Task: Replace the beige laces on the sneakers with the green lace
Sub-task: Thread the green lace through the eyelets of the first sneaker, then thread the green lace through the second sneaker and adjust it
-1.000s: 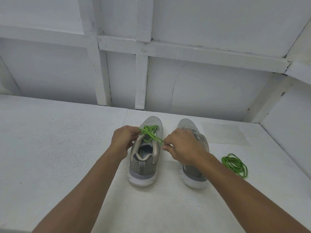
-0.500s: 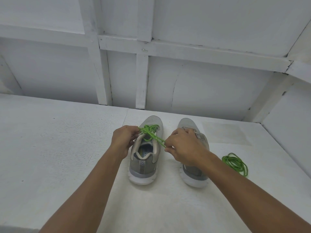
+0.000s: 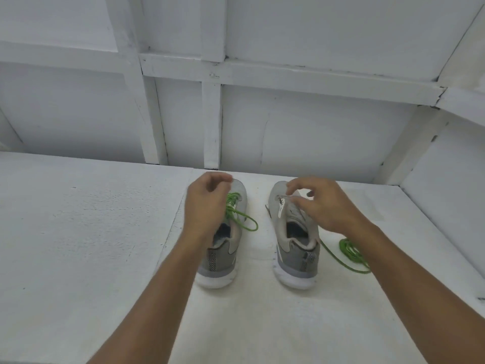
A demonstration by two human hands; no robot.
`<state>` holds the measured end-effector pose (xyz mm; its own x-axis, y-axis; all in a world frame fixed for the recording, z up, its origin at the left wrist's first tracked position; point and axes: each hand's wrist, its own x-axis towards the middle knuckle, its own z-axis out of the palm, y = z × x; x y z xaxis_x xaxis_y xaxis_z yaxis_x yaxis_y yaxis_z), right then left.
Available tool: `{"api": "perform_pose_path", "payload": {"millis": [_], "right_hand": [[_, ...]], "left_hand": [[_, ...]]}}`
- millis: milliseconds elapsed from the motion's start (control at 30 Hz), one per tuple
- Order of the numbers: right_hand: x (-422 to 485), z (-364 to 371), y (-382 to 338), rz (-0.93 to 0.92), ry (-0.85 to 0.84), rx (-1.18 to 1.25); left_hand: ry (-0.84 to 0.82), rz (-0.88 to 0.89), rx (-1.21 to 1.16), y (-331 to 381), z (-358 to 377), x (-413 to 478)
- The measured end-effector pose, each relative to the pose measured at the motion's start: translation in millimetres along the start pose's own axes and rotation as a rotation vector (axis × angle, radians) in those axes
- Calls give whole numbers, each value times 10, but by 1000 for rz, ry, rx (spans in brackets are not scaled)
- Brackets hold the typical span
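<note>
L hand (image 3: 207,206) hangs over the front of the L sneaker (image 3: 223,261), back of hand toward the cam. Fingers are loosely curled, thumb and index tips near each other, and nothing shows between them. Can't tell if the palm side brushes the lace under it.

R hand (image 3: 324,206) hovers over the tongue area of the R sneaker (image 3: 296,256), fingers relaxed and slightly spread, tips pointing down and left, gripping nothing.

The threaded green lace (image 3: 240,219) runs up the L sneaker's eyelets, partly hidden behind the L hand. One loop hangs out over the shoe's right side, toward the gap betw. the pair.

The two gray sneakers w/ white soles stand side by side, heels toward the cam, a bit apart. Each opening shows only a dark inside.

The spare green lace (image 3: 350,252) lies bunched on the white table (image 3: 78,232) just right of the R sneaker, partly under the R forearm, one strand running to the shoe's heel.

White paneled wall (image 3: 315,127) behind.
</note>
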<state>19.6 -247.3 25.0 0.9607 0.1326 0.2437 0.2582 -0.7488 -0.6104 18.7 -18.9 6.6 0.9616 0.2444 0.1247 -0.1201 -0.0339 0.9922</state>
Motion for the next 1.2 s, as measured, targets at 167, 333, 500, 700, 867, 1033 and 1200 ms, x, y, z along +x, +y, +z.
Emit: {"api": "perform_pose_path", "payload": {"millis": [167, 333, 500, 700, 867, 1033, 1200], "right_hand": [[-93, -282, 400, 186, 117, -43], [-219, -326, 763, 331, 91, -160], [-240, -28, 968, 420, -69, -238], [-206, 334, 982, 437, -194, -418], [-193, 427, 1028, 465, -146, -409], [-147, 373, 1101, 505, -108, -202], [41, 162, 1031, 680, 29, 371]], "left_hand": [[-281, 51, 217, -99, 614, -326], [-311, 0, 462, -345, 925, -360], [-290, -2, 589, -521, 991, -326], [-280, 4, 594, -585, 981, -316], [-259, 10, 609, -601, 996, -317], [-273, 38, 629, -583, 988, -305], [-290, 24, 617, -589, 983, -284]]}}
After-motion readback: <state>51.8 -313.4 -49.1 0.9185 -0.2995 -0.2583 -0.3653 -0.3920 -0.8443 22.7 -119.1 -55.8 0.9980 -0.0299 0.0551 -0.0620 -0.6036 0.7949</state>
